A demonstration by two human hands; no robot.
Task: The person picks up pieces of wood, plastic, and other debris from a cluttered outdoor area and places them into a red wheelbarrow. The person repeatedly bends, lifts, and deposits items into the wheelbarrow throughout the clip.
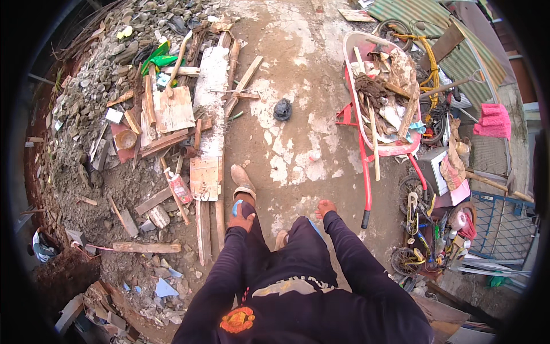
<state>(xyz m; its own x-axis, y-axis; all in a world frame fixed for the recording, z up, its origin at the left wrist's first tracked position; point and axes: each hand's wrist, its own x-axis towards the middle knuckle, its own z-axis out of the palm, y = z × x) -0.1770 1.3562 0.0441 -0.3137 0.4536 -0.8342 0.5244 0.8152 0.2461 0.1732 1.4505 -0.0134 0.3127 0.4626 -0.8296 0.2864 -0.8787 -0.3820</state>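
Observation:
My left hand (243,220) rests against my left trouser leg near the knee, beside a light blue stripe, with nothing seen in it. Its fingers lie along the cloth, partly hidden. My right hand (326,207) hangs free past my right knee, fingers curled in loosely, and no object shows in it. To its right stands a red-framed wheelbarrow (363,129), its tray heaped with wood scraps, cloth and other debris (395,94). Left of my left hand lie a small plywood piece (205,176) and a red and white bottle (179,186).
Rubble (80,109) and loose boards (211,86) cover the ground on the left. A black bundle (282,109) lies on the worn concrete (303,143) ahead. Bicycles, corrugated sheets (458,57), a pink cloth (492,121) and a blue mesh panel (498,223) crowd the right side.

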